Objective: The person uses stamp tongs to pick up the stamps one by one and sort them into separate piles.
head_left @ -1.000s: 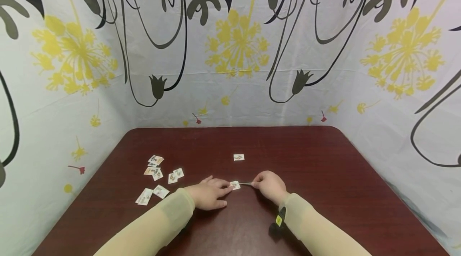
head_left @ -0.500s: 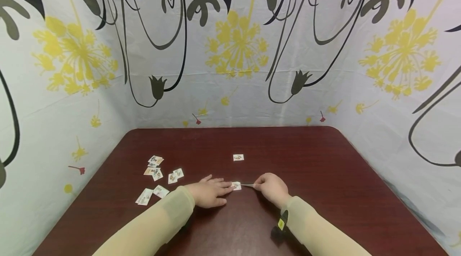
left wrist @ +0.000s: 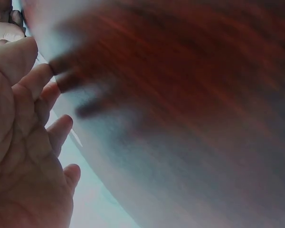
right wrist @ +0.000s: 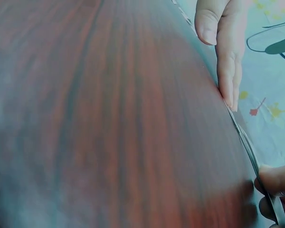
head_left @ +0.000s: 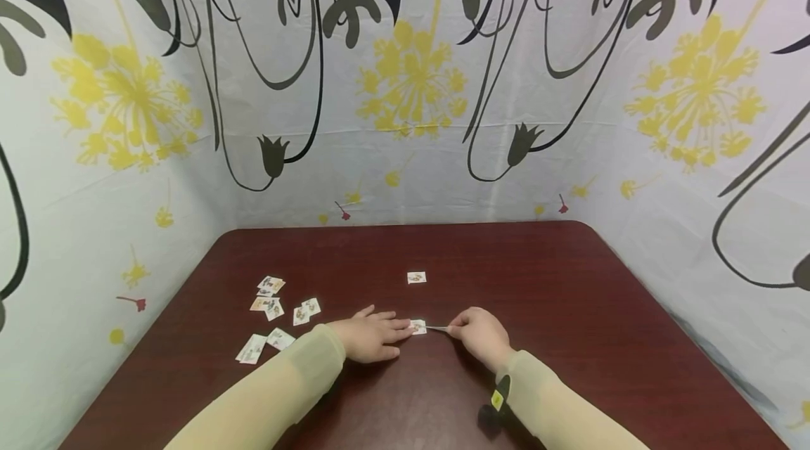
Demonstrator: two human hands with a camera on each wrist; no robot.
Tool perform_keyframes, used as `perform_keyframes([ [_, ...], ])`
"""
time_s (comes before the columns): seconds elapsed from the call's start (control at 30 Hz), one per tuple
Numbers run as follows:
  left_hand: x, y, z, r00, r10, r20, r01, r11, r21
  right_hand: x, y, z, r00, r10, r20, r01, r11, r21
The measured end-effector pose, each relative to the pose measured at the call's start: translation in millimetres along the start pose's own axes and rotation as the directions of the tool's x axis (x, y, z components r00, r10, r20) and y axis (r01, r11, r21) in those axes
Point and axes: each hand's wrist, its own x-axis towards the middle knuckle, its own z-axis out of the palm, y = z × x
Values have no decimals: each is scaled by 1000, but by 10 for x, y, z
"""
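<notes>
My left hand point(head_left: 373, 337) lies palm down with straight fingers on the table, its fingertips at the left edge of a small white picture card point(head_left: 419, 327). From the right, my right hand point(head_left: 479, 335) pinches thin metal tweezers point(head_left: 436, 328), whose tips reach the card's right edge. In the right wrist view the tweezers point(right wrist: 247, 147) slant from the thumb and fingers of the right hand point(right wrist: 278, 180) up to the left fingertips. The left wrist view shows the left palm point(left wrist: 28, 137); the card cannot be made out there.
Another picture card point(head_left: 416, 278) lies farther back. To the left are several cards in small groups: a rear group point(head_left: 268, 295), an overlapping pair point(head_left: 306, 311) and a front group point(head_left: 254, 349). The dark red table point(head_left: 569, 281) meets patterned cloth at the back and sides.
The card has shifted slightly right along the table, with the left fingertips and the tweezers moving with it. The head view has turned a little. Other cards stay put.
</notes>
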Motion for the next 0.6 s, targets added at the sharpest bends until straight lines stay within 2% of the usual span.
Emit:
perform_keyframes([
  [0.17,-12,3,-1,1000,4,14,-4,1000,-10,-4,18,21,1000,12,4,-12,1000,29],
  [0.6,-50,17,10,1000,6,23,-5,999,-44,-10,20,50,999,14,-43,-13,1000,15],
])
